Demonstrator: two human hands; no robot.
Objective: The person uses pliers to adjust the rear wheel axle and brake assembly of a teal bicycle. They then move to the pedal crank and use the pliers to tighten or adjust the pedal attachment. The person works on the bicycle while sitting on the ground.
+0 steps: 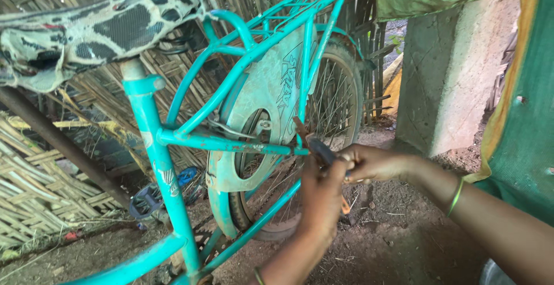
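I am looking down at a teal bicycle (173, 141) leaning by a woven bamboo wall (34, 175). My left hand (321, 198) is coming up from six o'clock, and it is curling shut around the dark handles of a pair of pliers (316, 146). My right hand (369, 162) is coming in from four o'clock, and it is pinching the same pliers just beside the left one, fingers pressed close together. A green bangle (456, 197) is sitting on that wrist.

The rusty nose of the pliers is pointing to eleven o'clock and is touching the thin frame tube near the back wheel (334, 100). I cannot tell what small part it is biting.

I think the pliers are hard, stiff and a bit heavy, and the rust may make them gritty, not slippery. The handles are the best place to hold. The bike frame feels like it would be heavy and could tip, so the thick tube under the torn seat (98, 28) is a good place to steady it. The wheel spokes look thin and bendy.
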